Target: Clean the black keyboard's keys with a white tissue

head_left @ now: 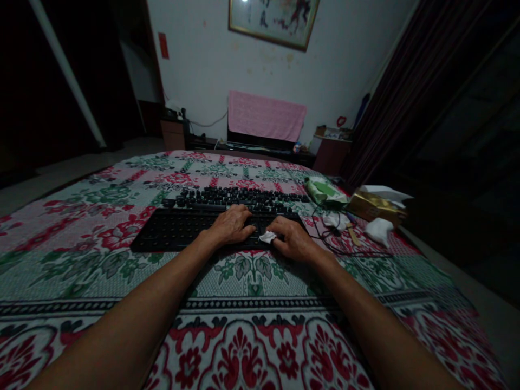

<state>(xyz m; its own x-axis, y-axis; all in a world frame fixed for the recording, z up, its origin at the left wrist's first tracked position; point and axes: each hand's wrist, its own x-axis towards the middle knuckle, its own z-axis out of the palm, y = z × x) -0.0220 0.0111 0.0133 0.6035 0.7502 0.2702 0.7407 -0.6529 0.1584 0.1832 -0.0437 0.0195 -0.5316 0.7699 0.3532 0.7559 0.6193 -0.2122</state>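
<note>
A black keyboard base (174,230) lies on the patterned bedspread, its keycaps removed over much of the left part. My left hand (231,225) rests flat across its middle, thumb stretched to the right and fingers near the far edge. My right hand (293,238) is over the right end of the keyboard. A crumpled white tissue (267,236) is pinched between its thumb and fingers, touching the keyboard. Many loose black keycaps (244,195) are spread in a long heap just behind the base. My hands hide part of the keyboard.
To the right lie a green wipes pack (325,190), a gold tissue box (376,206), crumpled tissues (379,231), a small wooden stick (353,234) and a black cable (325,238). A pink cloth (266,115) hangs over a screen by the far wall.
</note>
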